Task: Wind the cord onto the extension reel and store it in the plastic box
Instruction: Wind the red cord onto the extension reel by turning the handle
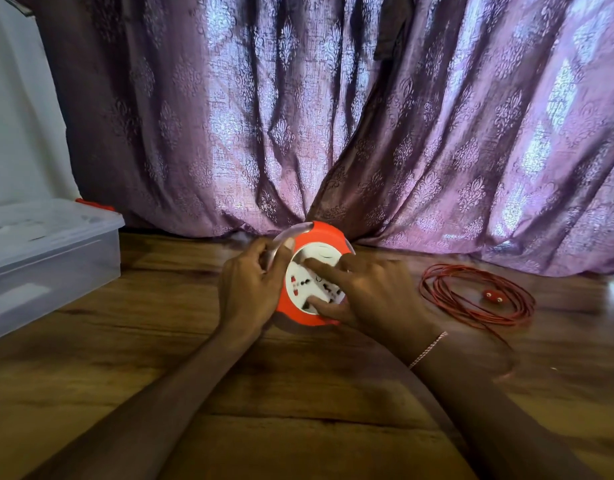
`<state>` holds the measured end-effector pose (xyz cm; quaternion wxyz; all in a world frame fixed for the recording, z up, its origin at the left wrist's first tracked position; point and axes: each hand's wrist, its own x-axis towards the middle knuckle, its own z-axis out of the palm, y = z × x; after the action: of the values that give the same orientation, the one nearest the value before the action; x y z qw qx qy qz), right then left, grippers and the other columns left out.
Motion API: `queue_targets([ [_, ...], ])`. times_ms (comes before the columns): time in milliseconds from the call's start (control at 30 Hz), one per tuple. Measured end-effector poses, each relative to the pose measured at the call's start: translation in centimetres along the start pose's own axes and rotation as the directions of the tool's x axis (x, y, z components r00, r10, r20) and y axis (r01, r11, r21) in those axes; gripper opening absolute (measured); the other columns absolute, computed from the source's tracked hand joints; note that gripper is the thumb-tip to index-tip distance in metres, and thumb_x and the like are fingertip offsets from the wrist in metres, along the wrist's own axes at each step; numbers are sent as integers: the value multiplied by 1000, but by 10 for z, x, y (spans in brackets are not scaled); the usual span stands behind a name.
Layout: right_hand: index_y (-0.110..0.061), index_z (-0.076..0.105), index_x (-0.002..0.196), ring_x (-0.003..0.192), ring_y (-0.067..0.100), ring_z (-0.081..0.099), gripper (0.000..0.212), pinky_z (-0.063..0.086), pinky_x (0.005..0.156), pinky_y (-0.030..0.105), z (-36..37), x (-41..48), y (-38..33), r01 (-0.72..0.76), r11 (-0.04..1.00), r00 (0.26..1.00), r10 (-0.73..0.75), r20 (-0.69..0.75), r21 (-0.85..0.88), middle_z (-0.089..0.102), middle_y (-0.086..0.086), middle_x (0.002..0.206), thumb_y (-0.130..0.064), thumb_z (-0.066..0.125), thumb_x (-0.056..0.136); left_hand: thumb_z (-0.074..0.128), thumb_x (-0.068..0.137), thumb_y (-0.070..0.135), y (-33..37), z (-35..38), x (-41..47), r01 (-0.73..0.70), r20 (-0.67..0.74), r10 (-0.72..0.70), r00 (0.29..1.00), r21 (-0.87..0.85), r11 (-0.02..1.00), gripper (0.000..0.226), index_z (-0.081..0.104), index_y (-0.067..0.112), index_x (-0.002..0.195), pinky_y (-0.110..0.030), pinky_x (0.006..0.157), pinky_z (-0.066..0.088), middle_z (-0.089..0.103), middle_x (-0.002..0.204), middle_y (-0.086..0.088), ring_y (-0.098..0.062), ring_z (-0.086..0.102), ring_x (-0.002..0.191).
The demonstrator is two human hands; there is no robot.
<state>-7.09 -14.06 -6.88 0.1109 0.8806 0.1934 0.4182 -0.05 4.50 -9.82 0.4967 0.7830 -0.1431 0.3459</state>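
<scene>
Left grip (pixel 250 285) holds the reel (pixel 328 237) rim; right grip (pixel 368 292) presses its face, fingers straight. Loose cord (pixel 506 320), frame right, may snag.

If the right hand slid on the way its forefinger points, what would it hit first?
Likely the left hand, whose thumb lies at the rim of the round orange plastic extension reel; depth is unclear.

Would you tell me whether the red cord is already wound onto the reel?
No, the red cord lies in a loose coil on the wooden surface to the right of the reel.
</scene>
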Motion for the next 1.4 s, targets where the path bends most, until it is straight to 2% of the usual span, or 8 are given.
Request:
queue_targets([
  [167,-39,45,115,83,34,71,69,57,71,43,7,7,-30,-581,756,812,567,141,301,74,2,82,-87,49,66,45,91,70,6,1,-4,-28,-29,27,999,-8,1000,56,62,17,83,-45,66,54,68,69,-4,-30,67,69],
  [267,-39,44,104,88,29,71,64,57,75,44,10,5,-32,-688,574,702,681,208,444,73,0,83,-88,54,64,42,90,72,9,1,-6,-42,-29,43,999,30,999,58,64,18,87,-44,66,55,71,72,-4,-30,69,72],
  [367,-40,44,107,79,26,72,58,57,71,43,6,2,-22,-613,679,784,585,206,404,74,-3,76,-87,51,72,40,89,72,10,0,-6,-41,-44,43,998,42,998,59,67,19,90,-42,69,55,73,77,-8,-34,70,77],
  [500,-34,57,125,75,20,69,39,45,53,27,-15,-3,-6,-174,967,983,183,-32,185,68,-9,103,-52,65,91,37,88,75,10,-2,-3,-12,-66,12,998,-6,1000,69,72,18,105,-44,75,58,77,84,-10,-33,73,85],
  [667,-47,26,154,114,32,59,59,56,53,42,-7,-7,-1,87,996,983,-81,162,-27,49,11,143,-34,37,97,35,87,77,6,-5,0,7,-51,-7,999,-3,1000,66,70,22,97,-45,74,56,76,83,-8,-34,71,84],
  [900,-46,55,139,79,25,65,59,46,44,31,-8,-2,-6,38,996,997,-33,66,-85,65,-1,90,-55,67,83,40,91,74,6,-1,-3,-30,-1,30,1000,15,999,58,64,21,88,-45,67,56,71,72,-3,-30,70,73],
  [1200,-37,52,107,82,30,70,73,55,71,42,3,3,-22,-607,736,793,586,166,300,74,0,78,-96,45,64,39,90,72,13,0,-6,-42,-1,42,999,30,999,57,63,20,83,-43,66,53,67,70,-5,-31,66,71],
  [1400,-34,56,124,80,21,70,43,51,52,33,-13,-2,-12,-196,963,980,200,-9,184,67,-8,107,-60,62,90,39,89,73,7,-2,-3,-20,-27,21,999,45,999,61,69,19,92,-43,69,54,73,78,-9,-35,69,80],
])
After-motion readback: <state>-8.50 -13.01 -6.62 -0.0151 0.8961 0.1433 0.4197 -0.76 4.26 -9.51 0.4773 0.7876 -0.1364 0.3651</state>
